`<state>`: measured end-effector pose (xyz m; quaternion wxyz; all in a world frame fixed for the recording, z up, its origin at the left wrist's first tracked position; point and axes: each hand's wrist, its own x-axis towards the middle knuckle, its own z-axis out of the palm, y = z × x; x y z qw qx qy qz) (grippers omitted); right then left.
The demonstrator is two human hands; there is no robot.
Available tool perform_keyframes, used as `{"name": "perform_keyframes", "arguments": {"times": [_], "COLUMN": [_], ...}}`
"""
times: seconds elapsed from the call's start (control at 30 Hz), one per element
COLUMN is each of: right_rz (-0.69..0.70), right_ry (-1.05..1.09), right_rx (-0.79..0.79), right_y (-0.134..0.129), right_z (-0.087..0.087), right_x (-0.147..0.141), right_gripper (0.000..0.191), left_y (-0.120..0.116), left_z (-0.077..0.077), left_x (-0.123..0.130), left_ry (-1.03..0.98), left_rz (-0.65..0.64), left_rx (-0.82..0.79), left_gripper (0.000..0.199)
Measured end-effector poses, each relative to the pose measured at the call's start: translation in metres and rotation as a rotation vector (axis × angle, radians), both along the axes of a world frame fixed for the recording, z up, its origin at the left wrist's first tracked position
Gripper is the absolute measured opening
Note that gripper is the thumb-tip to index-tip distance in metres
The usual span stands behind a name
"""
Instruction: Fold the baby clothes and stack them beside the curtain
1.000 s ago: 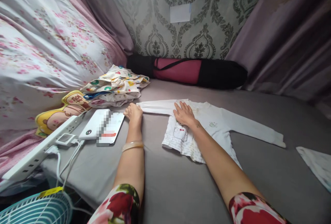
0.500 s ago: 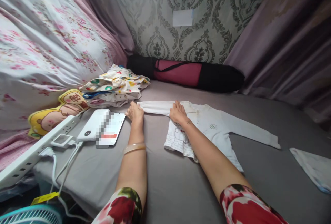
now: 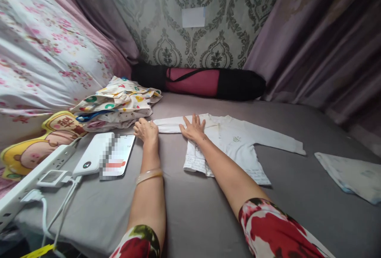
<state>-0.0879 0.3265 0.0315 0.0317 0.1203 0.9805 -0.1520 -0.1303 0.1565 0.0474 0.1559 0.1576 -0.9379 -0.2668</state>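
A small white long-sleeved shirt [image 3: 235,143] lies spread on the grey sheet, both sleeves stretched out sideways. At the cuff of its left-hand sleeve, my left hand [image 3: 147,131] has its fingers closed on the fabric. My right hand [image 3: 193,128] rests with spread fingers on the shirt where that sleeve meets the body, pressing it flat. My right forearm hides part of the shirt's front.
Left of my arm lie a phone [image 3: 126,153], a white power bank [image 3: 94,153], a power strip [image 3: 44,174] with cables, and a pig cushion [image 3: 35,151]. Folded clothes [image 3: 119,99], a long black and red bag [image 3: 193,82] and a white cloth [image 3: 348,174] surround the shirt.
My right hand's fingers have spread out on the shirt, and its lower hem now lies flatter. My left hand still holds the cuff. The whole view has shifted slightly.
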Motion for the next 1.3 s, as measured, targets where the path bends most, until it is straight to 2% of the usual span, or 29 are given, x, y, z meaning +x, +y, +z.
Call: {"name": "perform_keyframes", "arguments": {"times": [0.1,0.2,0.33,0.43,0.6,0.77,0.97,1.07,1.2,1.3], "right_rz": [0.047,0.082,0.061,0.031,0.021,0.012,0.031,-0.047,-0.118,-0.121], "right_ry": [-0.046,0.000,0.063,0.046,0.016,0.040,0.075,0.118,0.058,0.040], "right_rx": [-0.135,-0.200,-0.055,0.035,0.093,0.081,-0.106,-0.046,0.083,0.122], "right_y": [0.012,0.030,0.055,0.069,0.078,0.079,0.102,0.127,0.154,0.163], "right_z": [0.008,0.013,0.011,0.006,-0.005,-0.012,0.009,0.014,-0.002,-0.013], "right_x": [0.001,0.009,0.024,0.028,0.022,0.017,0.028,0.045,0.063,0.066], "right_gripper": [0.069,0.070,0.068,0.068,0.069,0.070,0.068,0.068,0.067,0.068], "left_y": [0.013,0.036,0.073,0.090,0.093,0.090,0.091,0.092,0.094,0.093], "left_z": [0.006,0.006,-0.002,-0.011,-0.026,-0.029,-0.025,-0.025,-0.030,-0.033], "left_x": [0.000,0.004,0.019,0.030,0.032,0.030,0.032,0.031,0.029,0.027], "left_ry": [0.060,0.066,0.076,0.019,-0.110,-0.162,-0.100,-0.050,-0.074,-0.110], "left_rz": [-0.131,-0.405,-0.793,-0.957,-1.006,-1.009,-0.976,-0.942,-1.011,-1.042], "left_rx": [-0.052,-0.094,-0.156,-0.228,-0.317,-0.348,-0.268,-0.217,-0.242,-0.263], "left_gripper": [0.033,0.030,0.031,0.035,0.045,0.052,0.045,0.045,0.045,0.046]}}
